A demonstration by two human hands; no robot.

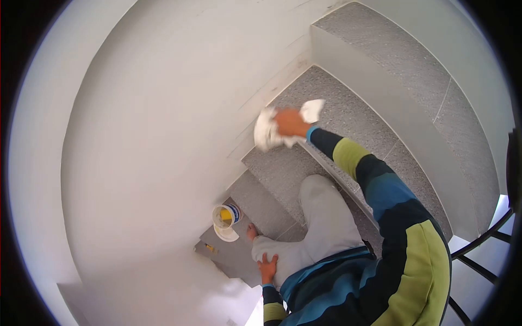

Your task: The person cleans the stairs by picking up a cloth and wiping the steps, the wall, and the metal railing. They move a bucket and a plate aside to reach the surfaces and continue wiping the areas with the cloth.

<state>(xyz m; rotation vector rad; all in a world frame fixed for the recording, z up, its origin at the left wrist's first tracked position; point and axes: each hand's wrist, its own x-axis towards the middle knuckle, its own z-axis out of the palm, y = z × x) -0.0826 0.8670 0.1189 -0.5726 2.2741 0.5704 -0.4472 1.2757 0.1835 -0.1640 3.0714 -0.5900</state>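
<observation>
My right hand (pixel 291 123) grips a white cloth (pixel 269 130) and presses it on a grey speckled stair tread (pixel 348 117) close to the white wall (pixel 163 108). The cloth is bunched, with a corner sticking out past the hand toward the tread's far side. My left hand (pixel 267 268) rests flat with fingers spread on my grey trouser leg (pixel 321 217), low in the view. I wear a sleeve striped in navy, blue and lime.
A small open tub with yellow contents (pixel 225 215) stands on a lower step by the wall, its white lid (pixel 227 234) lying beside it. More grey steps rise at the upper right (pixel 380 49). A black railing (pixel 484 239) runs at the right edge.
</observation>
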